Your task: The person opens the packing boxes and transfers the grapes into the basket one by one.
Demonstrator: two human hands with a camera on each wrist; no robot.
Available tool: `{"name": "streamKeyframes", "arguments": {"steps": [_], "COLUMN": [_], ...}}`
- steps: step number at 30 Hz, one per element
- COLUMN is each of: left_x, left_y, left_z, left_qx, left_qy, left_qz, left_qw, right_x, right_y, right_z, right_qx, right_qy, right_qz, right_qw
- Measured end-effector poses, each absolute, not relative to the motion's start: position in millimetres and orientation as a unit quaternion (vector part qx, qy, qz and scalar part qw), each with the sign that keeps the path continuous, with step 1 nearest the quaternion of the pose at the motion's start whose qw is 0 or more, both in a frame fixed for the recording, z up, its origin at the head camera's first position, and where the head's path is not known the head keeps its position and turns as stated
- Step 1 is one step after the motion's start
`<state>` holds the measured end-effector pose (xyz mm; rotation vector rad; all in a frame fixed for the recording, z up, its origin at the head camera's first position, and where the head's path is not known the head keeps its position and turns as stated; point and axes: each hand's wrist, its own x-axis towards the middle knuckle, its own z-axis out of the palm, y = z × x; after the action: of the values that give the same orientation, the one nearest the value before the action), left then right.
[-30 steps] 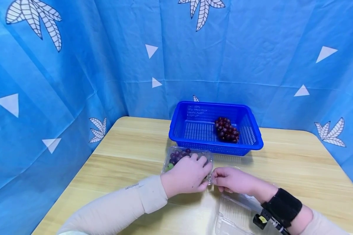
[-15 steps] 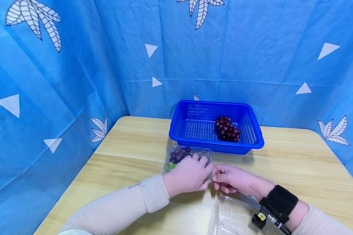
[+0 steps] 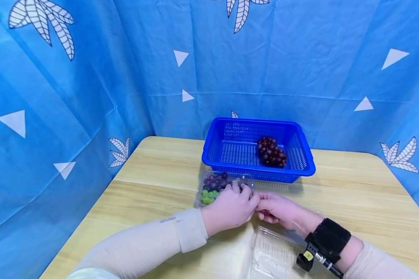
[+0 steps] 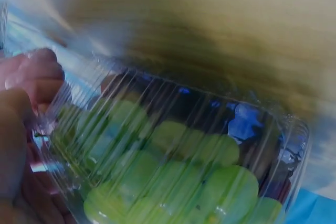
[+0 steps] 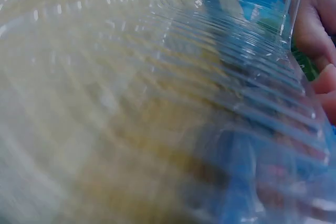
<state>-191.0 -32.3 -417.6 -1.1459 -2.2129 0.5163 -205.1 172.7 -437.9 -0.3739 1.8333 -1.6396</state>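
A clear plastic clamshell box (image 3: 198, 192) sits on the table just in front of the blue basket. Dark purple grapes (image 3: 214, 182) fill its far side, and green grapes (image 3: 209, 197) its near left; the left wrist view shows the green grapes (image 4: 226, 192) through the ribbed wall. My left hand (image 3: 228, 207) lies over the box's right part, its fingers bent at the right edge and hiding the contents there. Thumb and fingertips of my right hand (image 3: 279, 209) pinch that same right edge, touching the left hand. Ribbed clear plastic (image 5: 247, 87) covers much of the right wrist view.
Behind the box stands a blue perforated basket (image 3: 244, 170) with a bunch of dark red grapes (image 3: 271, 153) inside. Another clear plastic container (image 3: 276, 255) lies at the front right, under the right wrist. A blue patterned curtain (image 3: 283, 69) surrounds the wooden table (image 3: 160, 162).
My left hand has shifted slightly right, uncovering more green grapes. My right hand's fingertips have moved slightly up along the box's edge, against the left hand. The basket stays in place.
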Motion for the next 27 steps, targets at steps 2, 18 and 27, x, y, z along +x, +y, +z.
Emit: {"name": "streamKeyframes", "arguments": {"steps": [2, 18, 27], "left_x": [-191, -195, -194], "left_y": [-30, -36, -38], "left_z": [-418, -415, -415], "left_qx": [-0.425, -0.430, -0.427], "left_qy": [-0.832, -0.838, -0.843], "left_qz": [0.201, 0.160, 0.159], "left_qw": [0.295, 0.294, 0.286], "right_x": [-206, -181, -168], "right_y": [173, 193, 206], "right_z": [-436, -378, -383], "right_qx": [-0.143, -0.331, -0.302], "right_qy": [0.706, 0.919, 0.938], "right_qz": [-0.619, -0.115, 0.035], "right_qw": [0.313, 0.178, 0.166]}}
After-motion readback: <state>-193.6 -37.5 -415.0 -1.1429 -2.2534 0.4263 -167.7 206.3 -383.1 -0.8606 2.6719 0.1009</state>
